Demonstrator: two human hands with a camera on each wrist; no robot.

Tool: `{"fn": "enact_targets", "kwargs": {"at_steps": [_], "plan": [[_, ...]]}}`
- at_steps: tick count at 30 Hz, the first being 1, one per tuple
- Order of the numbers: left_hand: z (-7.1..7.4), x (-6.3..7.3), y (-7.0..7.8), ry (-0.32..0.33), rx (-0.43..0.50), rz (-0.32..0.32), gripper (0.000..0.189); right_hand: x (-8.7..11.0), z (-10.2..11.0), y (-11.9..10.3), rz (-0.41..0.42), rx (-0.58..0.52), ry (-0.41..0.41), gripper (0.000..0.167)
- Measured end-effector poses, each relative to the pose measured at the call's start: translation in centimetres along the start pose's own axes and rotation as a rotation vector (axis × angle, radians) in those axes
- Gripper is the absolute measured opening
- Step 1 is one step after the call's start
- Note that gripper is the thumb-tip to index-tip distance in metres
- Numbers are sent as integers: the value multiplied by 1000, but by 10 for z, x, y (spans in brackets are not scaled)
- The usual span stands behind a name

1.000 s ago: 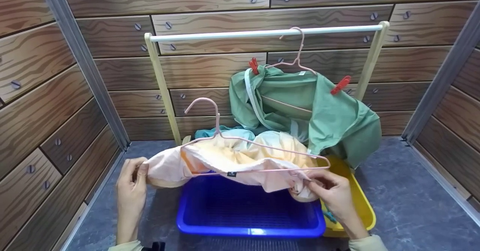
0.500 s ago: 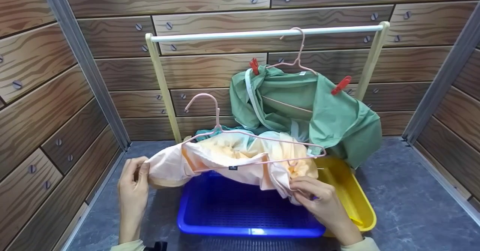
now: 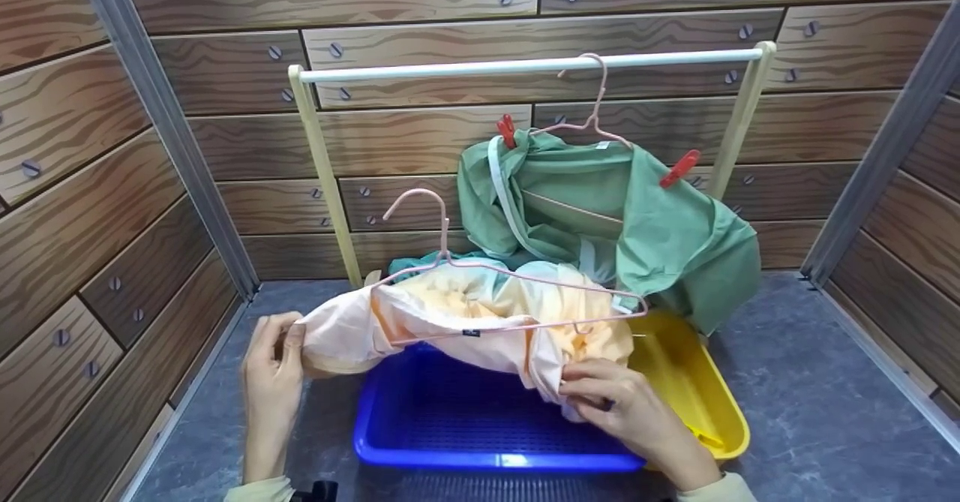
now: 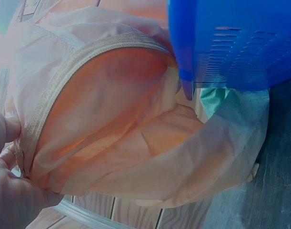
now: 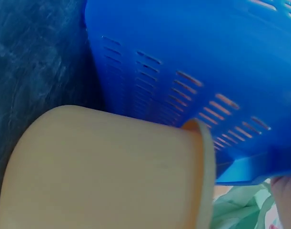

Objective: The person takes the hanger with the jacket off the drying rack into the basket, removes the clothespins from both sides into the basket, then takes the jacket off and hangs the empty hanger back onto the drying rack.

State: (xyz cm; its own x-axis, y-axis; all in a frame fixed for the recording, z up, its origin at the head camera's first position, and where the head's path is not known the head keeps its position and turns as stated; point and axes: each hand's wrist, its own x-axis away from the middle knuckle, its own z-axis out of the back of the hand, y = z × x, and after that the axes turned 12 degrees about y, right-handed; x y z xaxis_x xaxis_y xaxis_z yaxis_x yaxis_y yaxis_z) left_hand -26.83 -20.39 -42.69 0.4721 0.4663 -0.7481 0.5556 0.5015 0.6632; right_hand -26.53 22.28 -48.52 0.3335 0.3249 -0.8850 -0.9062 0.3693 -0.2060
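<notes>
A peach garment [image 3: 480, 356] with a small black label is stretched between my hands over the blue basket [image 3: 514, 461]. My left hand [image 3: 274, 359] pinches its left end between thumb and fingers; the left wrist view shows that hand [image 4: 14, 191] at the end of a curved, pale edge band. Below the hanger's right end, my right hand [image 3: 626, 404] pinches the garment's bunched right edge. A pink hanger [image 3: 445, 235] lies along the garment with its hook up, its left end tucked inside the cloth and its right end bare. The right wrist view shows only a sliver of my right hand [image 5: 286, 198].
Behind stands a rack with a white bar [image 3: 450, 70]. A green garment [image 3: 675, 232] hangs from it on another pink hanger [image 3: 598, 104], held by red clothespins [image 3: 679, 169]. A yellow bin [image 3: 731, 412] sits right of the basket. Teal cloth [image 3: 409, 264] lies behind the peach garment.
My right hand has moved left and slightly down, drawing the garment's right edge inward. The hanger's right end has shifted slightly up and left. My left hand stays nearly in place.
</notes>
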Motion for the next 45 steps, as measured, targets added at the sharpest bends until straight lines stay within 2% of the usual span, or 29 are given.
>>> {"fn": "enact_targets", "kwargs": {"at_steps": [5,10,14,18,22,26,29,33,38,45], "plan": [[0,1,-9,-15,-7,7,9,-5,3,-6,-38,70,-3,37],[0,3,-16,-25,8,12,8,-12,9,-9,-20,87,45,39],[-1,4,-15,-30,-10,-2,7,-20,20,-12,8,95,118,41],[-1,4,-14,-34,-19,-25,7,-36,34,-23,19,98,245,38],[-2,4,-13,-41,-6,-32,8,-43,45,-31,-49,159,346,39],[-4,5,-13,-50,14,-28,9,-33,49,-18,-169,212,374,46],[-6,6,-11,-59,23,-23,9,-34,50,-21,-243,219,384,45],[-9,7,-9,-70,9,-19,9,-45,50,-36,-285,192,397,38],[-13,9,-9,-72,-6,-9,8,-46,49,-37,-301,126,406,34],[-14,10,-7,-101,44,108,8,-45,47,-35,-338,-11,431,30]]}}
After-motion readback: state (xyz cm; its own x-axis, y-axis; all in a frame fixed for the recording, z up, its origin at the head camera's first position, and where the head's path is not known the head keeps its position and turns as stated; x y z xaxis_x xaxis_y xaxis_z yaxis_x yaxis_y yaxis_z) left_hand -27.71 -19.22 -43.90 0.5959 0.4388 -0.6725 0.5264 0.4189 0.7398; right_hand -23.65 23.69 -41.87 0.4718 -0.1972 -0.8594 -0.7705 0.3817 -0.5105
